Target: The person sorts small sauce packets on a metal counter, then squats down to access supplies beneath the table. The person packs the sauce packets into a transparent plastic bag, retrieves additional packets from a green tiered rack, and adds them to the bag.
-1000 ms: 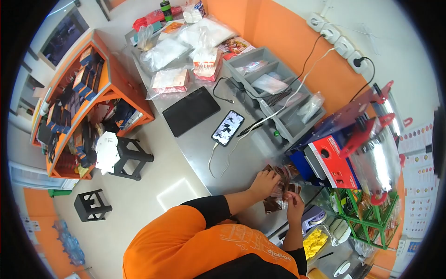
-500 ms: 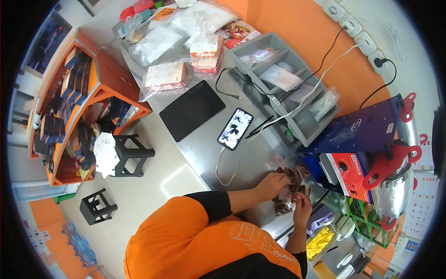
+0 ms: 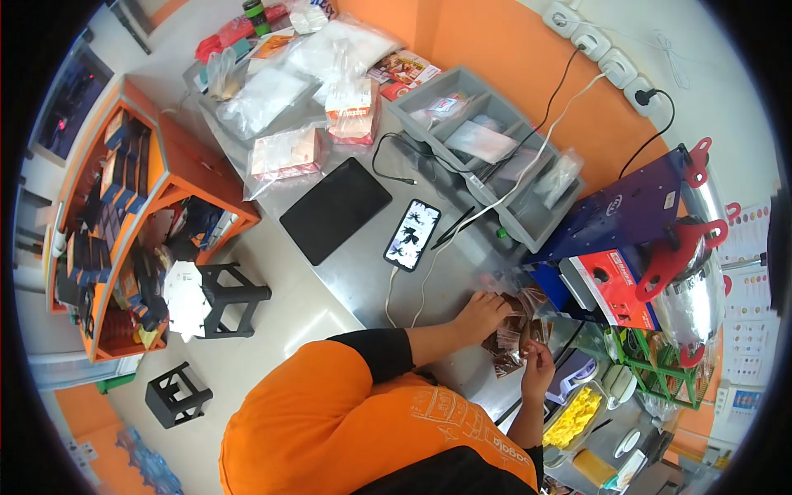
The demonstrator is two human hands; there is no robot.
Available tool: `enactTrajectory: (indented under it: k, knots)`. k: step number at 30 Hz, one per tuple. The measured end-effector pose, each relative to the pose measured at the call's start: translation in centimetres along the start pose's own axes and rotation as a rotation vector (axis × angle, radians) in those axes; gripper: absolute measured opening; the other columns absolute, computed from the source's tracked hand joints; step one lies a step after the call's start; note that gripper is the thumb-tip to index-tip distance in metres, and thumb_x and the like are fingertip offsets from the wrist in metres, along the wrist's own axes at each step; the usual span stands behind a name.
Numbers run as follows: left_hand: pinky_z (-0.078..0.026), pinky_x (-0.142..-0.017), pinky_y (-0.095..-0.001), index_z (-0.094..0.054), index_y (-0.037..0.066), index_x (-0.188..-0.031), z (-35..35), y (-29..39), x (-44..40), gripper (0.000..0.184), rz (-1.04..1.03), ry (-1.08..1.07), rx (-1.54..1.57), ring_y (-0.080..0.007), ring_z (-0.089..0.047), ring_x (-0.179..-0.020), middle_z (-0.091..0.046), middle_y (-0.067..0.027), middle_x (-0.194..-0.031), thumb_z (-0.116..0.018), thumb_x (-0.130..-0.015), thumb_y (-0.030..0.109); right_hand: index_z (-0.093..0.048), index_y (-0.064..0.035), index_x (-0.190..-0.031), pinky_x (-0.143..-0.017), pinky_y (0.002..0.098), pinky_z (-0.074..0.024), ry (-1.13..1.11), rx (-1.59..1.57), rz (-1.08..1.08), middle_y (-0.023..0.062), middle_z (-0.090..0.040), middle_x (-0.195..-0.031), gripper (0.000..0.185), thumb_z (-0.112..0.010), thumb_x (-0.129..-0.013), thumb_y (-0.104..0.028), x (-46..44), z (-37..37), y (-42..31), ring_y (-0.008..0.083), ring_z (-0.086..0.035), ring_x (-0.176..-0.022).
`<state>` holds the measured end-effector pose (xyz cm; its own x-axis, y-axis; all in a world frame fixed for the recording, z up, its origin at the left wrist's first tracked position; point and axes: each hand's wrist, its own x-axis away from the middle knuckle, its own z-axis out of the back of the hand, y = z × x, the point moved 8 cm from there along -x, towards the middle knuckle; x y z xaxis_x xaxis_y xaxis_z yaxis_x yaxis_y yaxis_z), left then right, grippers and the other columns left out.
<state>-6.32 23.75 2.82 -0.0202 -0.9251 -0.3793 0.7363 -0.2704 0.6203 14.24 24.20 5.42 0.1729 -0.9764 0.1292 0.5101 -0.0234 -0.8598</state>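
Premises: small shop, packing area, to all appearance. The walls [image 3: 466,49] were orange and white; a printed orange shirt [image 3: 346,421] matched them. A steel table [image 3: 355,285] bore clear plastic bags [image 3: 264,103] and a grey divided tray [image 3: 414,132]. An orange shelf unit [image 3: 198,161] held rows of boxes [image 3: 114,175]. Printed sheets [image 3: 738,345] hung on the wall; black plastic stools [image 3: 161,400] stood near the unit.

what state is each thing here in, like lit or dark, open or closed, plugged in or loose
phone, screen lit, white cable at its lower end
black tablet-like slab, nothing lit
grey divided tray, open-topped, plastic packets inside
black wall plug, plugged in
black cable end, loose
red-and-white boxes, bagged
left hand, fingers over brown packets
right hand, apparently pinching one
brown packets, can't tell if sealed
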Motion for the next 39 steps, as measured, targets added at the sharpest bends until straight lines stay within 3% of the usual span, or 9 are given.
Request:
enactTrajectory:
  k: [5, 8, 11, 13, 20, 24, 30, 36, 39]
  knots:
    - [-0.040, -0.093, -0.0436, -0.063, 0.012, -0.105, 4.4, 1.4, -0.2, 0.018, -0.045, 0.139, 0.276, -0.0269, -0.063, -0.096, -0.067, -0.0082, -0.097, -0.067, -0.088, 0.011, -0.069, 0.0026, -0.111, -0.085, 0.0268, -0.0490, 0.039, 0.030, 0.088, 0.0084, -0.065, -0.106, 0.019, -0.057, -0.101, -0.007, 1.3, 0.7, -2.3, 0.0149, -0.063, -0.092]
    - [-0.046, -0.088, -0.0427, -0.065, 0.009, -0.109, 4.3, 1.1, 0.6, 0.020, 0.013, 0.053, 0.379, -0.0270, -0.066, -0.088, -0.069, -0.0099, -0.097, -0.068, -0.090, 0.010, -0.070, 0.0012, -0.114, -0.082, 0.0268, -0.0504, 0.038, 0.050, 0.085, 0.0081, -0.064, -0.103, 0.019, -0.059, -0.099, -0.006, 1.8, 1.0, -2.8, 0.0153, -0.063, -0.091]
    - [-0.052, -0.082, -0.0371, -0.066, 0.004, -0.111, 3.9, 0.0, 1.9, 0.018, 0.196, 0.051, 0.663, -0.0225, -0.068, -0.085, -0.071, -0.0104, -0.097, -0.066, -0.094, 0.011, -0.070, -0.0010, -0.117, -0.076, 0.0264, -0.0503, 0.074, 0.020, 0.106, 0.0078, -0.064, -0.097, 0.023, -0.063, -0.095, -0.002, 2.3, 1.6, -2.3, 0.0147, -0.063, -0.088]
    - [-0.054, -0.080, -0.0310, -0.066, 0.000, -0.110, 2.8, -1.1, 2.7, 0.019, 0.383, -0.138, 0.668, -0.0164, -0.068, -0.088, -0.072, -0.0101, -0.097, -0.064, -0.097, 0.013, -0.069, -0.0012, -0.119, -0.077, 0.0260, -0.0510, 0.072, 0.002, 0.081, 0.0075, -0.065, -0.097, 0.025, -0.064, -0.094, 0.000, 2.3, 1.7, -2.1, 0.0141, -0.063, -0.087]
    - [-0.051, -0.084, -0.0271, -0.069, 0.001, -0.108, 2.4, -2.4, 4.0, 0.017, 0.540, -0.182, 0.864, -0.0102, -0.064, -0.090, -0.072, -0.0052, -0.097, -0.066, -0.097, 0.013, -0.064, -0.0017, -0.115, -0.078, 0.0243, -0.0512, 0.075, -0.329, -0.071, 0.0034, -0.066, -0.096, 0.023, -0.065, -0.093, 0.004, 2.8, 1.0, -1.0, 0.0090, -0.062, -0.088]
    - [-0.051, -0.085, -0.0263, -0.067, 0.001, -0.111, 3.4, -2.3, 3.7, 0.017, 0.530, -0.226, 0.784, -0.0100, -0.064, -0.092, -0.072, -0.0049, -0.098, -0.066, -0.096, 0.009, -0.068, -0.0042, -0.104, -0.078, 0.0303, -0.0527, -0.176, -0.045, 0.177, 0.0065, -0.069, -0.097, 0.018, -0.066, -0.088, 0.005, 3.5, -0.4, -5.4, 0.0173, -0.065, -0.088]
    - [-0.051, -0.086, -0.0271, -0.064, 0.000, -0.114, 2.9, -1.4, 3.9, 0.019, 0.441, -0.333, 0.783, -0.0129, -0.066, -0.097, -0.072, -0.0064, -0.104, -0.063, -0.096, 0.003, -0.072, -0.0101, -0.098, -0.085, 0.0415, -0.0518, -0.157, 0.303, 0.651, 0.0060, -0.068, -0.103, 0.020, -0.068, -0.079, -0.004, 3.1, -5.6, -9.6, 0.0299, -0.064, -0.096]
    - [-0.052, -0.088, -0.0274, -0.061, -0.001, -0.113, 2.2, -2.7, 5.0, 0.017, 0.418, -0.344, 0.761, -0.0155, -0.067, -0.100, -0.070, -0.0093, -0.109, -0.056, -0.098, -0.001, -0.071, -0.0102, -0.096, -0.086, 0.0399, -0.0522, -0.002, 0.481, 0.845, 0.0060, -0.064, -0.108, 0.016, -0.065, -0.082, -0.010, 3.4, -7.5, -11.8, 0.0293, -0.065, -0.100]
    - [-0.051, -0.090, -0.0288, -0.057, -0.001, -0.117, 2.6, -3.3, 5.3, 0.020, 0.450, -0.384, 0.766, -0.0168, -0.067, -0.101, -0.070, -0.0097, -0.108, -0.051, -0.098, -0.004, -0.068, -0.0105, -0.105, -0.085, 0.0396, -0.0532, -0.169, 0.404, 0.731, 0.0090, -0.063, -0.110, 0.021, -0.066, -0.083, -0.010, 2.5, -9.5, -8.6, 0.0307, -0.065, -0.102]
